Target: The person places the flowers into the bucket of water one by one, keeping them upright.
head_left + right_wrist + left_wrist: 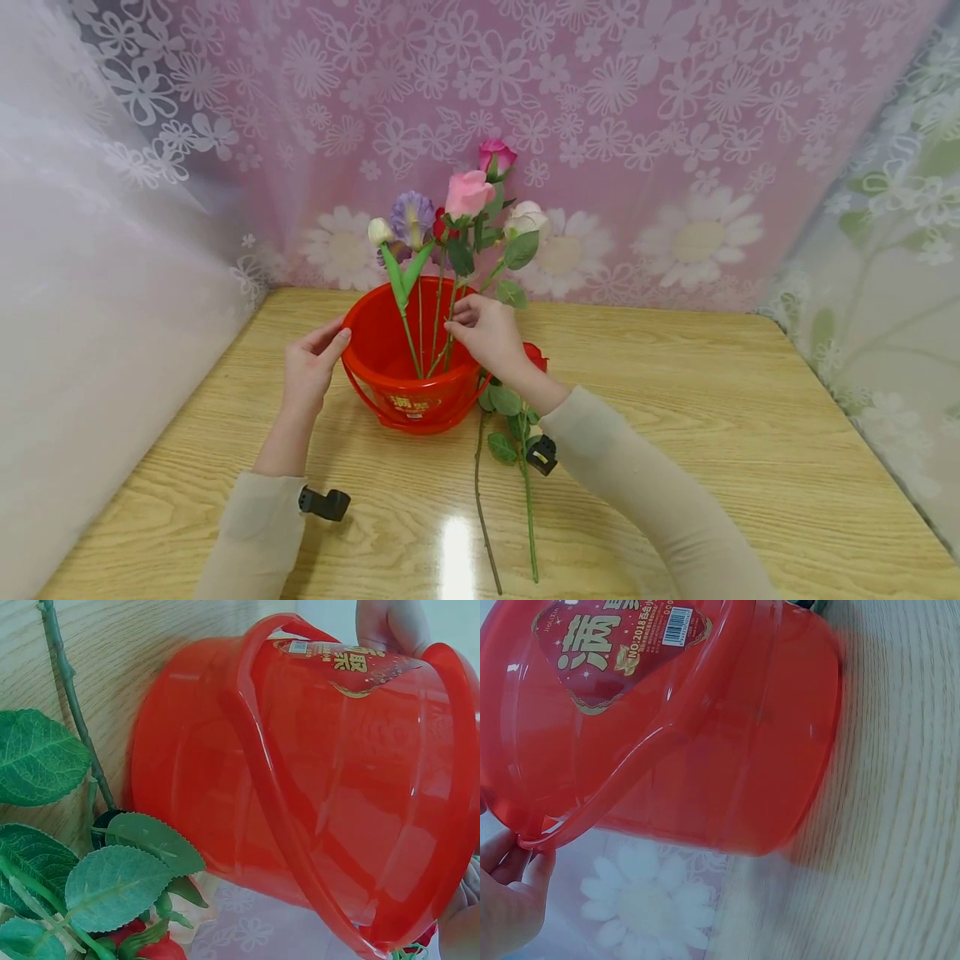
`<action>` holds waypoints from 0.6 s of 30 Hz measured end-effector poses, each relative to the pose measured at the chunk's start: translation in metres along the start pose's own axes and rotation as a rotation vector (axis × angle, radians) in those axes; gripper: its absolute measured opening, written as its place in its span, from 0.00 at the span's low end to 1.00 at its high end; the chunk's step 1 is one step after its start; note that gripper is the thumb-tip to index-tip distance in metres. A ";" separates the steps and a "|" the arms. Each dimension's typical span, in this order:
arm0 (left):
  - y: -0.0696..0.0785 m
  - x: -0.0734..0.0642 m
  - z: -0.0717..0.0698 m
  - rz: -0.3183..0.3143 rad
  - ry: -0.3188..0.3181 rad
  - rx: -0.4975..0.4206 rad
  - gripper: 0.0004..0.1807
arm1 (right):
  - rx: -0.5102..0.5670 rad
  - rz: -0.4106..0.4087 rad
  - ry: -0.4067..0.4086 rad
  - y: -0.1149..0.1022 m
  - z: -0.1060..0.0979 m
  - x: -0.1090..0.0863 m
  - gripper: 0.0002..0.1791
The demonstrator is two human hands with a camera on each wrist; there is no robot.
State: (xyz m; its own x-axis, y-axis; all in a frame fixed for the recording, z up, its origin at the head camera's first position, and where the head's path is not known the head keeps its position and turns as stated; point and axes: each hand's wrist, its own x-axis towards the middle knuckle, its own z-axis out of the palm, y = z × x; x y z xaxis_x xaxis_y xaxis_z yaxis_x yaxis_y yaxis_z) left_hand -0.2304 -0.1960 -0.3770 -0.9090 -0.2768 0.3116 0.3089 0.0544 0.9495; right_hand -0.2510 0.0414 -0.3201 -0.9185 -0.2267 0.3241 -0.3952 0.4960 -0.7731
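Note:
A red plastic bucket [375,400] stands on the table with its handle [262,765] hanging down. My left hand [309,371] grips the left rim between thumb and fingers. Over the right side of the opening, my right hand [495,337] pinches a flower stem [452,312]; which bloom it carries is hard to tell. From the bucket rise a white tulip [380,232], a purple iris [412,218], a pink rose [469,193], a magenta rose [496,155], a white rose [528,218] and a partly hidden red flower [441,225].
Beside the bucket, under my right forearm, lie a red rose [536,357] and leafy stems [528,517] on the wooden table [675,433]. The red rose is partly covered by the wrist. A pink floral curtain [637,125] hangs behind, with pale sheeting at both sides.

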 end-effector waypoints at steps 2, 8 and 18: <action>0.000 0.000 0.000 0.000 0.004 0.002 0.18 | -0.003 -0.005 -0.015 -0.001 0.000 -0.001 0.09; 0.000 0.000 0.000 -0.007 0.003 0.005 0.18 | 0.009 -0.005 -0.032 -0.001 -0.005 -0.003 0.10; 0.001 0.000 0.001 -0.007 0.011 -0.011 0.18 | 0.042 -0.020 0.004 0.004 -0.020 -0.016 0.09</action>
State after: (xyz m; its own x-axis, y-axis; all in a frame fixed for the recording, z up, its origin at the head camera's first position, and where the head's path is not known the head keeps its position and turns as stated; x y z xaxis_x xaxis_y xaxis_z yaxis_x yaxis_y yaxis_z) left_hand -0.2303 -0.1949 -0.3765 -0.9080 -0.2877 0.3045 0.3057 0.0419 0.9512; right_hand -0.2376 0.0635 -0.3177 -0.9104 -0.2327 0.3421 -0.4129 0.4560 -0.7884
